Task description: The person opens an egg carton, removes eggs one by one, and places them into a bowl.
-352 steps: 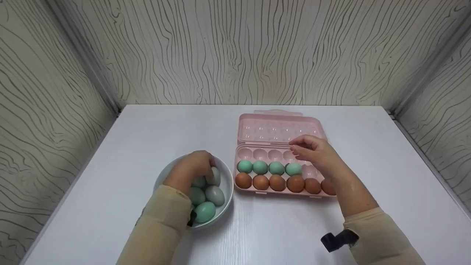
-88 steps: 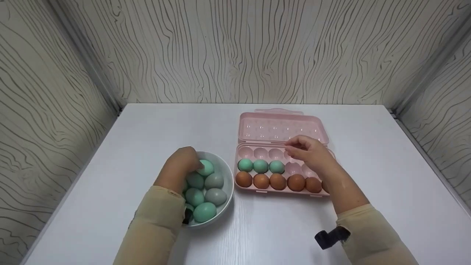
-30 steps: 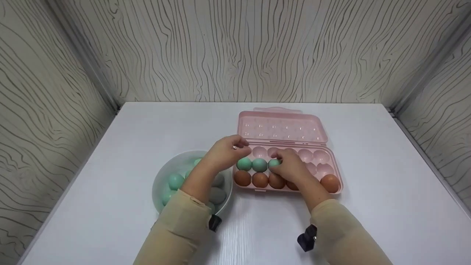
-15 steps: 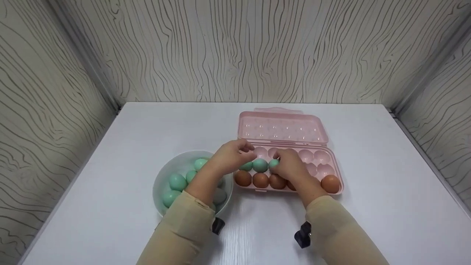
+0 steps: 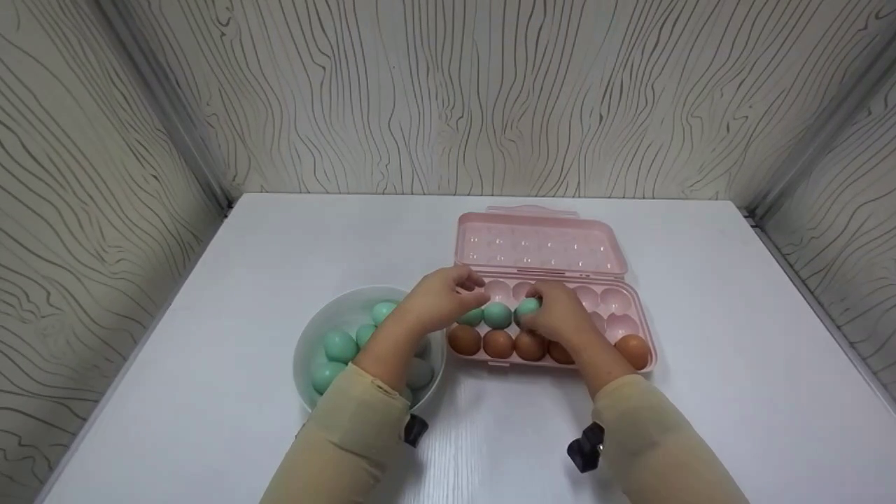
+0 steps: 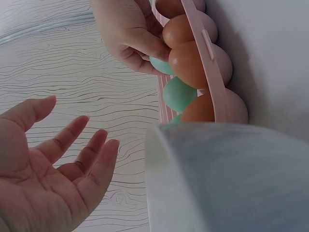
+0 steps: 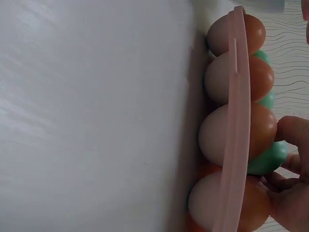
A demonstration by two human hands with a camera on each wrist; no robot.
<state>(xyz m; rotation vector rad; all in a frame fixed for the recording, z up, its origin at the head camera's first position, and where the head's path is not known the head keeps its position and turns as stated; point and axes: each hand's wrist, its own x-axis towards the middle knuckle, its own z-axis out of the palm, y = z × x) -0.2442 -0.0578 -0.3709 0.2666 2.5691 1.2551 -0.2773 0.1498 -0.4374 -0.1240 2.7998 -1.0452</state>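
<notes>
A pink egg carton [image 5: 647, 343] lies with its lid raised, brown eggs [image 5: 498, 344] along the front row and green eggs [image 5: 498, 316] at the left of the middle row. My right hand [image 5: 563, 315] pinches the third green egg [image 5: 526, 308] between thumb and fingers. In the right wrist view, those fingertips [image 7: 292, 128] lie against the green egg [image 7: 270, 159] behind the brown ones. My left hand [image 5: 441, 297] hovers over the carton's left end, fingers loosely bent and holding nothing. The left wrist view shows its palm [image 6: 53, 188] bare.
Left of the carton stands a white bowl [image 5: 305, 336] with several green and greyish eggs [image 5: 340, 346], partly hidden by my left forearm. The carton's lid [image 5: 539, 241] leans back behind the cups. Patterned panels [image 5: 448, 98] wall the white table [image 5: 483, 434] at the back and sides.
Earlier a fourth green egg stood in the middle row; its cup then became bare. My left hand left the bowl for the carton. My right hand took hold of the third egg, which now sits slightly higher.
</notes>
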